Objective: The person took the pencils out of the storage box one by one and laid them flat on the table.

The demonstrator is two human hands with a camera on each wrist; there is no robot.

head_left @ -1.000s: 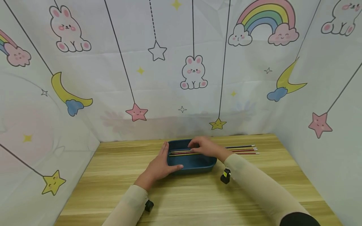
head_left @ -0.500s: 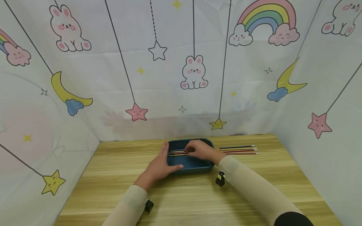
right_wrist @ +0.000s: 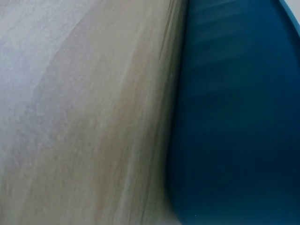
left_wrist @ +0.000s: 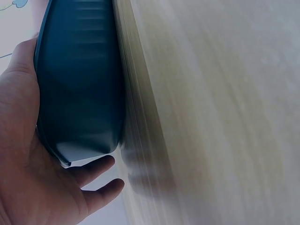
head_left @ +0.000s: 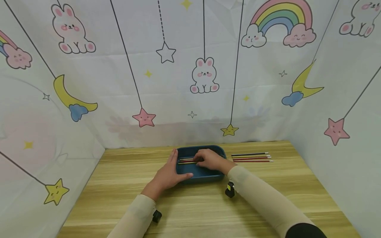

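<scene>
Seen lower ctr of frame, head view: pencils (head_left: 186, 161), lying lengthwise inside blue tray (head_left: 205, 178), roughly parallel, exact no. hidden behind right hand (head_left: 209, 160). Reaching down into tray w/ that hand, fingers bent over right part of those pencils; can't tell whether pinching one or merely touching, tips unclear in head view and not shown in right wrist view. At tray's left end, left hand (head_left: 167, 174) spread out, thumb over near rim, bracing rather than gripping by the look. Just right of tray, ctr-right of frame: loose pencils (head_left: 251, 158), approx. four, side by side on wood-grain table (head_left: 190, 208), pale ends pointing right. Judged from split of in vs. out: prob. partway, w/ several already in tray and approx. four left outside. Beyond, across upper frame: printed white cloth (head_left: 181, 82).
</scene>
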